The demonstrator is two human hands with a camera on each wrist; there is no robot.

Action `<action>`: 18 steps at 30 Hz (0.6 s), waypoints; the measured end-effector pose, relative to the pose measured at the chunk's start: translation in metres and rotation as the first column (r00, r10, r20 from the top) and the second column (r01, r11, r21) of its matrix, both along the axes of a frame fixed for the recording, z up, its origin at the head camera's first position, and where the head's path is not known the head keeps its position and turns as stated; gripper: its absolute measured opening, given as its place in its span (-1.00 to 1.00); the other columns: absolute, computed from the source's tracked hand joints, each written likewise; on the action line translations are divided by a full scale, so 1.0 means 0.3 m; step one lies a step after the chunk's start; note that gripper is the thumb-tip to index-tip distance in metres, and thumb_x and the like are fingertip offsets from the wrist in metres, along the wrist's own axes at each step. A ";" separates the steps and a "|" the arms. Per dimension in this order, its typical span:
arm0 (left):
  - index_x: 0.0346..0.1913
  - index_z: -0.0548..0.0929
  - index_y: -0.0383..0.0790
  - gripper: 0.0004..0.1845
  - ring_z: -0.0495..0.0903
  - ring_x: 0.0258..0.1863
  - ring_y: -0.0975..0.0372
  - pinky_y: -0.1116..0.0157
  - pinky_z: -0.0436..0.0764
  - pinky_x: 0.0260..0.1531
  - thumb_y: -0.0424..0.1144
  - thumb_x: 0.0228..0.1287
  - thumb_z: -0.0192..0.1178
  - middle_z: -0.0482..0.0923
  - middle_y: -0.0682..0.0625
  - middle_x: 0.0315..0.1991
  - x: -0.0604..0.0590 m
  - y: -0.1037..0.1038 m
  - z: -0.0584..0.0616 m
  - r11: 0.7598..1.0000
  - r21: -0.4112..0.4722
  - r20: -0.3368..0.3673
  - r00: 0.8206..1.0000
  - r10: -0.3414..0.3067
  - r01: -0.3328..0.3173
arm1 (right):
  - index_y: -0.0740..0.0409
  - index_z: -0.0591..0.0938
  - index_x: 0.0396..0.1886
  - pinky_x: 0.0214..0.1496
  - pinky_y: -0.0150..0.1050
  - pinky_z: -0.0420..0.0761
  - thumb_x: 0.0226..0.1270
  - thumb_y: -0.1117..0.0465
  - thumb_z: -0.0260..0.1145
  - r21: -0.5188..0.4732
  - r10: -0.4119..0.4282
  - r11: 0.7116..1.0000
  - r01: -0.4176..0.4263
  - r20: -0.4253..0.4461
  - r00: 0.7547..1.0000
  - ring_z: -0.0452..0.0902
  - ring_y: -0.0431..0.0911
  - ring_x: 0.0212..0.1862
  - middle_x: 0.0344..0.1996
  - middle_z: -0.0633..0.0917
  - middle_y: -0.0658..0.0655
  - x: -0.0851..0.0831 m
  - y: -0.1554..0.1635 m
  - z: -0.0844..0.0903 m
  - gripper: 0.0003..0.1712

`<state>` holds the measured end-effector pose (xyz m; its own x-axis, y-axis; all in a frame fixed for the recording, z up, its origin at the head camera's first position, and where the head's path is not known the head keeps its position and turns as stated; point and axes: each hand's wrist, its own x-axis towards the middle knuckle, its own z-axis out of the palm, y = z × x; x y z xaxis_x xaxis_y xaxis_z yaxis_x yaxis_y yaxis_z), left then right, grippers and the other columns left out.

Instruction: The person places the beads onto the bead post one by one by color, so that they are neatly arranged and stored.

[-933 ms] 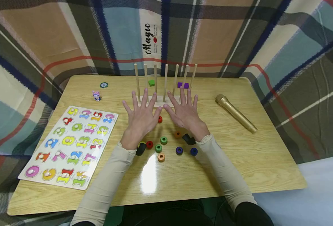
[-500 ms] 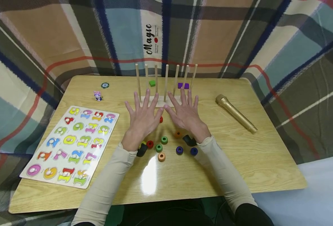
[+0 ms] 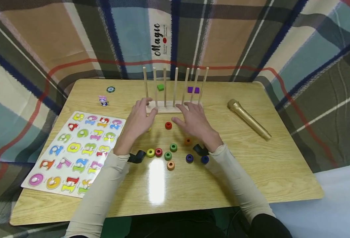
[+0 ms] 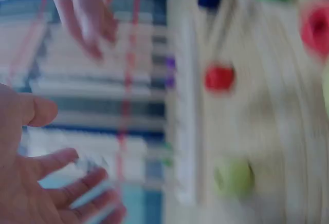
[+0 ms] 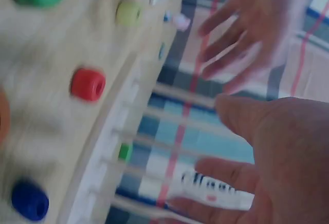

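My left hand (image 3: 139, 119) is in front of the left end of a wooden peg stand (image 3: 166, 108), fingers loosely bent and holding nothing. My right hand (image 3: 195, 124) hovers before the stand's right part, its fingers also relaxed and nothing in them. Both wrist views show the hands raised, palms bare. Several upright pegs carry no rings. A red ring bead (image 3: 168, 125) lies between the hands. Nearer me lie a yellow bead (image 3: 150, 153), a second red bead (image 3: 158, 152), green beads (image 3: 173, 147), orange beads (image 3: 170, 165) and blue beads (image 3: 189, 158). Another yellow bead (image 4: 234, 178) is near the left hand.
At the left lies a number puzzle board (image 3: 74, 148), with a small figurine (image 3: 103, 100) and a round chip (image 3: 111, 89) beyond it. A green block (image 3: 160, 87) and a purple block (image 3: 193, 90) sit behind the pegs. A gold microphone (image 3: 249, 119) lies right.
Both hands have gone from spread, straight fingers to loosely bent ones. The left hand has shifted left, uncovering a yellow bead and more of the stand's base. The right hand stays nearly in place.
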<state>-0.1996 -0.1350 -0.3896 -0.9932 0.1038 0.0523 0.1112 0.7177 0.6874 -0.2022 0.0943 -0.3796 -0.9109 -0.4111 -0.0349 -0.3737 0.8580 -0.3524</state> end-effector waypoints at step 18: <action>0.69 0.17 -0.28 -0.07 0.40 0.39 -0.12 -0.12 0.37 0.46 0.00 0.47 0.39 0.30 -0.28 0.42 -0.316 -0.256 -0.242 0.983 -0.044 0.253 0.954 -0.159 0.176 | 0.23 0.61 0.16 -0.16 -0.12 0.62 0.64 0.05 0.30 0.125 0.306 0.938 -0.324 0.147 0.941 0.61 -0.02 -0.18 -0.13 0.68 0.18 -0.076 -0.402 -0.180 -0.64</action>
